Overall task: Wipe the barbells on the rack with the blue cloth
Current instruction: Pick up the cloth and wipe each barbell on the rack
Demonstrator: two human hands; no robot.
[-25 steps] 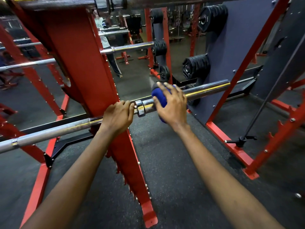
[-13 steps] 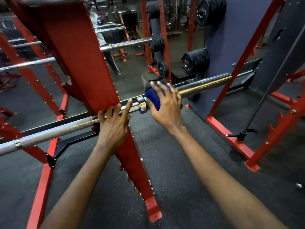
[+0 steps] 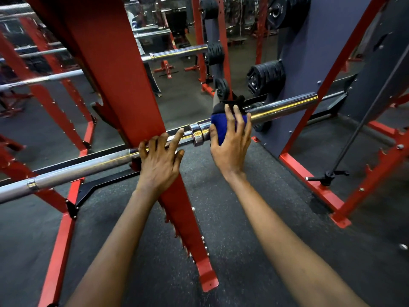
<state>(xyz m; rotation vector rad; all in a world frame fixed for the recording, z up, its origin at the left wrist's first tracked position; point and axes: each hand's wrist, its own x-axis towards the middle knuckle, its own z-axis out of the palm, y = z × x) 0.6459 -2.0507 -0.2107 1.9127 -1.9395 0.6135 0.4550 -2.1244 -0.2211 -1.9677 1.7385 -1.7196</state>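
A chrome barbell [image 3: 285, 107] lies across the red rack upright [image 3: 124, 89], running from the lower left to the middle right. The blue cloth [image 3: 218, 125] is wrapped over the sleeve just right of the collar. My right hand [image 3: 231, 142] presses the cloth against the bar, fingers spread over it. My left hand [image 3: 158, 161] rests on the bar shaft beside the upright, its fingers loosened and partly lifted. A second barbell [image 3: 177, 54] sits higher up behind the upright.
Black weight plates [image 3: 266, 77] hang on pegs of a grey panel at the right. Red frame legs [image 3: 309, 182] and a thin black rod [image 3: 363, 129] stand on the dark rubber floor to the right. A mirror behind shows a person.
My left hand has loosened from a closed grip on the shaft to spread fingers. My right hand with the cloth stays just right of the collar. The view has tilted down slightly.
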